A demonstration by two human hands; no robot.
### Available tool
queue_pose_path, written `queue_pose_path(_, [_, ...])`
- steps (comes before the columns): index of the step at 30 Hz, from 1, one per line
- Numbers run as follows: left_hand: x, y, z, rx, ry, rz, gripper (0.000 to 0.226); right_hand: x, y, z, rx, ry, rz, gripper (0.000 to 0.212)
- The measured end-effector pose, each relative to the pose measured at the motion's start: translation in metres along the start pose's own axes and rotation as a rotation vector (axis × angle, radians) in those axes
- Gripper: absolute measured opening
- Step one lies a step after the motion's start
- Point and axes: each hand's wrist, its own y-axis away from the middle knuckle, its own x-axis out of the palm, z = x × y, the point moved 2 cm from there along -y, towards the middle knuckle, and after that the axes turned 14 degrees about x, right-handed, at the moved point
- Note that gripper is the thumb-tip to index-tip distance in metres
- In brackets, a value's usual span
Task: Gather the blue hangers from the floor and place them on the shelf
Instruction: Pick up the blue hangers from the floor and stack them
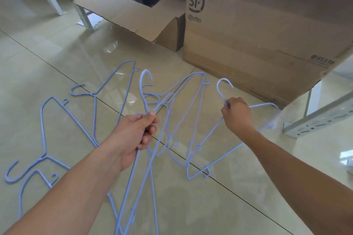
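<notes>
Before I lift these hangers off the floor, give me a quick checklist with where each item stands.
1. Left hand closed on a bundle of hangers: ok.
2. Right hand gripping one hanger below its hook: ok.
3. Held hangers free of the ones lying flat: cannot tell, the wires cross.
4. All hangers gathered: not ok, loose hangers lie on the floor at left.
5. Clear of the large box: ok.
6. Shelf spot free: cannot tell.
</notes>
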Motion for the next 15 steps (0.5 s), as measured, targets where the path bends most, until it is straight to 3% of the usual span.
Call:
queue_pose_path(9, [0.002, 0.015, -0.008, 0.035, 0.020, 0.005, 0.020, -0.080, 0.045, 0.019, -0.191, -0.356, -0.160, 0.016])
queue_pose_path(15, [0.015, 0.024, -0.017, 0.080, 0.080, 0.070, 0.019, -0.116, 0.099, 0.084, -0.457, -0.528, 0.024, 0.008])
